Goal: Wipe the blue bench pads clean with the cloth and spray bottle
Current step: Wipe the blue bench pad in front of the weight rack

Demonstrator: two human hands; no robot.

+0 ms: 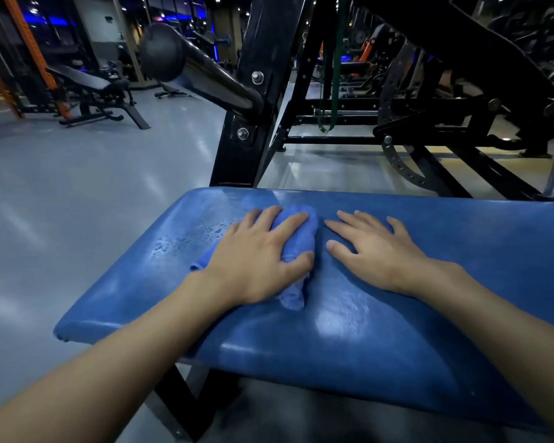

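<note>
Two bare forearms reach in from the near edge over the blue bench pad [381,340], which fills the foreground and shines with a wet sheen. On its middle the left hand [256,260] grips a bunched blue cloth [306,241], fingers curled over the top and thumb pinching its right side, pressing it onto the pad. Just right of it the right hand [375,251] lies released, palm down and fingers spread flat on the vinyl, holding nothing. Water droplets [186,241] bead on the pad left of the cloth. Beyond the far edge stands a black steel frame [237,148] with a thick padded bar [199,75] jutting left, and a green band [335,75] hangs to its right. Far left, an adjustable bench [90,84] sits on the grey floor [77,187].
</note>
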